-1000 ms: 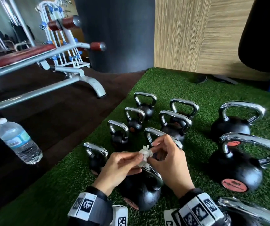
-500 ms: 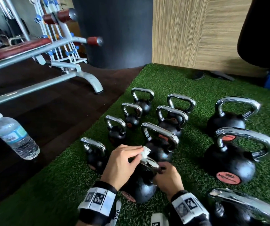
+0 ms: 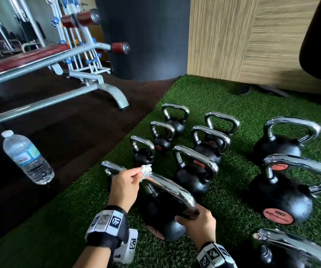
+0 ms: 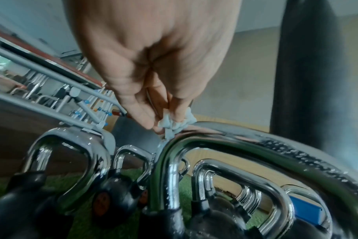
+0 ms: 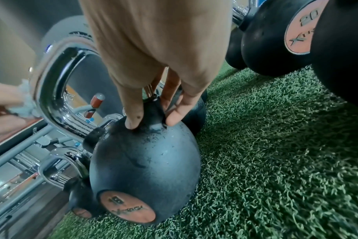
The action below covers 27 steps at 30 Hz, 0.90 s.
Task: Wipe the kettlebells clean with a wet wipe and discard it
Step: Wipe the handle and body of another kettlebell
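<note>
Head view, lower centre: your left hand [image 3: 125,185] pinches wipe [image 3: 146,170] on kettlebell [image 3: 161,213] handle; right hand [image 3: 198,223] grips its base.

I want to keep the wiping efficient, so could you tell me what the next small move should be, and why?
Probably slide the left hand along the chrome handle toward the right hand, rubbing as it goes. The wadded wet wipe is pinched at the handle's far corner, the right hand steadies the nearest kettlebell at the handle's base, and the bar between them looks not yet covered.
</note>
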Each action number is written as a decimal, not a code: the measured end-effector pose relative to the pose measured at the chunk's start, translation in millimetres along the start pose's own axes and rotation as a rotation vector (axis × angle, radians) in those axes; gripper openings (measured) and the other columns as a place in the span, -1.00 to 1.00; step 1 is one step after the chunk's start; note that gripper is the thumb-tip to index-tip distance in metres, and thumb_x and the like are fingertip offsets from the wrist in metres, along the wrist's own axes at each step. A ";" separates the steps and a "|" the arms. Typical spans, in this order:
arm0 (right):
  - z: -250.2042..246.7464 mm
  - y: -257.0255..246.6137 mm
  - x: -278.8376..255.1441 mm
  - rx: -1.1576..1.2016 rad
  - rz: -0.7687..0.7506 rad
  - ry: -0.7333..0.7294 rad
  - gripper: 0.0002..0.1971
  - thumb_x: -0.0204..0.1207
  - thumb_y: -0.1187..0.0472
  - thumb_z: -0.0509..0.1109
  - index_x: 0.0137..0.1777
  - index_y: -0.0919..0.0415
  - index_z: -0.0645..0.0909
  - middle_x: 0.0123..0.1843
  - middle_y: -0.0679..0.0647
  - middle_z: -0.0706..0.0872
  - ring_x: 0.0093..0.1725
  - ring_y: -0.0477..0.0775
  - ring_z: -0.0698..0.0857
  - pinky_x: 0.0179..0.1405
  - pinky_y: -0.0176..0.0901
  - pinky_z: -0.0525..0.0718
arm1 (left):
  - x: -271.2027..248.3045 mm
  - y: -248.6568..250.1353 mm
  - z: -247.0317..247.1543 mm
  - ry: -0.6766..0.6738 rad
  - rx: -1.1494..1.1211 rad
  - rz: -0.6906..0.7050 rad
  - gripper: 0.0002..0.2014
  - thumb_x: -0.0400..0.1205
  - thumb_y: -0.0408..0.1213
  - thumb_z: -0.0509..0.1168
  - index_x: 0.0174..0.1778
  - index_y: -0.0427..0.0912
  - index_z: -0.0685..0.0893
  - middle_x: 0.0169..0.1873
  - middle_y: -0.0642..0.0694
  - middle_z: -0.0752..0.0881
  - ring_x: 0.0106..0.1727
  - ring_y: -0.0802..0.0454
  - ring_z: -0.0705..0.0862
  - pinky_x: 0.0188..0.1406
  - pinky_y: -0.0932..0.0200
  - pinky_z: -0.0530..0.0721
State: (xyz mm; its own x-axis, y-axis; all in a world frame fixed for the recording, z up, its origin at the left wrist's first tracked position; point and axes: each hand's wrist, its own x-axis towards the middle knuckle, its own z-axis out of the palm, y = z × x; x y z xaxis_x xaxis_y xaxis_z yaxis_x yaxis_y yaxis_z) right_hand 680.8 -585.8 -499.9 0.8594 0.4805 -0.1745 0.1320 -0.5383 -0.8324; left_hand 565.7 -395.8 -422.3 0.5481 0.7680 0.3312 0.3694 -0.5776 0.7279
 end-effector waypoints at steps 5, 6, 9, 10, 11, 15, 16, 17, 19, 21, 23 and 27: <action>1.2 -2.1 2.4 0.025 0.013 0.008 -0.66 0.06 0.08 0.77 -0.42 -0.03 0.60 -0.35 -0.18 0.72 -0.29 -0.21 0.66 -0.37 -0.43 0.50 | 5.7 -25.3 8.3 0.013 -0.013 -0.049 -0.78 0.65 -0.47 0.42 0.16 -0.21 0.85 -0.01 0.06 0.86 -0.20 0.50 0.70 -0.22 0.79 0.46; 1.7 -2.0 2.8 0.031 0.014 0.008 -0.65 0.06 0.08 0.77 -0.44 -0.03 0.58 -0.36 -0.19 0.71 -0.31 -0.25 0.64 -0.40 -0.47 0.47 | 7.2 -31.1 10.7 0.016 -0.007 -0.105 -0.79 0.65 -0.42 0.43 0.17 -0.21 0.85 0.01 -0.02 0.87 -0.19 0.35 0.71 -0.22 0.75 0.47; 2.0 -1.0 3.6 0.032 0.013 0.015 -0.64 0.04 0.09 0.78 -0.46 -0.04 0.57 -0.35 -0.17 0.72 -0.31 -0.24 0.66 -0.41 -0.45 0.48 | 11.4 -55.2 20.5 -0.092 -0.128 -0.297 -0.78 0.69 -0.36 0.41 0.23 -0.15 0.83 0.06 -0.10 0.86 -0.07 0.05 0.79 0.13 0.21 0.74; 2.4 -0.2 4.3 0.030 0.016 0.017 -0.64 0.03 0.08 0.78 -0.45 -0.04 0.58 -0.35 -0.17 0.73 -0.30 -0.23 0.67 -0.40 -0.45 0.48 | 11.5 -61.5 23.1 -0.133 -0.214 -0.349 -0.78 0.70 -0.40 0.39 0.21 -0.15 0.83 0.05 -0.13 0.86 -0.04 -0.01 0.81 0.21 -0.01 0.77; 3.0 1.5 5.0 0.030 0.017 0.016 -0.64 0.01 0.08 0.79 -0.43 -0.03 0.60 -0.34 -0.17 0.73 -0.30 -0.24 0.67 -0.41 -0.47 0.48 | 9.8 -66.4 25.1 -0.150 -0.282 -0.394 -0.77 0.70 -0.44 0.37 0.19 -0.15 0.83 0.04 -0.15 0.86 -0.04 -0.02 0.81 0.23 -0.13 0.77; 4.5 5.1 7.0 0.025 0.007 0.023 -0.65 -0.03 0.05 0.80 -0.35 0.01 0.69 -0.34 -0.16 0.76 -0.32 -0.26 0.69 -0.45 -0.54 0.47 | -2.4 -82.0 40.9 -0.121 -0.342 -0.440 -0.72 0.68 -0.50 0.35 0.27 -0.23 0.80 -0.03 0.06 0.86 -0.11 0.19 0.81 0.08 0.09 0.81; 4.6 5.3 7.4 0.021 0.004 0.025 -0.66 -0.03 0.05 0.80 -0.37 0.00 0.68 -0.36 -0.16 0.75 -0.32 -0.25 0.69 -0.44 -0.51 0.48 | -5.7 -81.9 45.4 -0.129 -0.353 -0.453 -0.72 0.68 -0.48 0.36 0.27 -0.21 0.80 -0.04 0.07 0.86 -0.11 0.20 0.82 0.09 0.11 0.82; 4.9 5.6 7.8 0.019 0.002 0.028 -0.66 -0.04 0.05 0.79 -0.41 -0.01 0.66 -0.37 -0.16 0.75 -0.33 -0.24 0.70 -0.44 -0.48 0.50 | -8.2 -82.0 48.8 -0.137 -0.345 -0.461 -0.74 0.68 -0.45 0.37 0.26 -0.19 0.81 -0.05 0.06 0.87 -0.08 0.17 0.83 0.13 0.07 0.81; 4.3 5.7 8.8 0.015 0.000 0.029 -0.65 -0.05 0.05 0.80 -0.43 -0.03 0.65 -0.38 -0.15 0.76 -0.32 -0.18 0.72 -0.39 -0.42 0.56 | -11.4 -82.3 51.3 -0.135 -0.269 -0.425 -0.76 0.66 -0.37 0.41 0.23 -0.13 0.82 -0.03 0.04 0.88 0.02 0.08 0.83 0.24 -0.02 0.77; 3.4 6.2 9.9 0.007 -0.006 0.012 -0.65 -0.05 0.05 0.80 -0.39 -0.04 0.66 -0.32 -0.14 0.77 -0.27 -0.13 0.74 -0.30 -0.36 0.62 | -16.3 -81.4 45.9 -0.133 -0.282 -0.396 -0.75 0.64 -0.26 0.44 0.23 -0.08 0.82 0.01 0.00 0.88 0.04 0.10 0.84 0.18 0.09 0.79; 0.5 5.3 11.1 -0.026 -0.020 -0.014 -0.64 -0.05 0.04 0.81 -0.37 -0.04 0.67 -0.30 -0.14 0.78 -0.26 -0.15 0.74 -0.31 -0.42 0.61 | -25.9 -77.3 39.8 -0.164 -0.389 -0.353 -0.71 0.54 -0.01 0.47 0.17 0.08 0.82 -0.02 0.06 0.89 -0.01 0.24 0.84 0.01 0.29 0.78; -9.9 2.8 15.1 -0.097 -0.067 -0.089 -0.65 -0.02 0.10 0.79 -0.39 0.02 0.64 -0.37 -0.14 0.76 -0.36 -0.27 0.71 -0.39 -0.50 0.59 | -37.8 -71.0 45.3 -0.074 -0.260 -0.318 -0.62 0.39 0.28 0.50 -0.03 0.13 0.88 -0.21 0.28 0.86 -0.13 0.42 0.79 -0.18 0.51 0.64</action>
State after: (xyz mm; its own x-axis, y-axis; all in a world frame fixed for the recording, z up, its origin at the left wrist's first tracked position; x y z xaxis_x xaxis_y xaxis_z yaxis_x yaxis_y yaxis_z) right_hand 699.1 -586.8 -499.6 0.8006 0.5746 -0.1700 0.2380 -0.5653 -0.7898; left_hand 552.8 -396.3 -513.7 0.4934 0.8693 0.0286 0.3318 -0.2186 0.9177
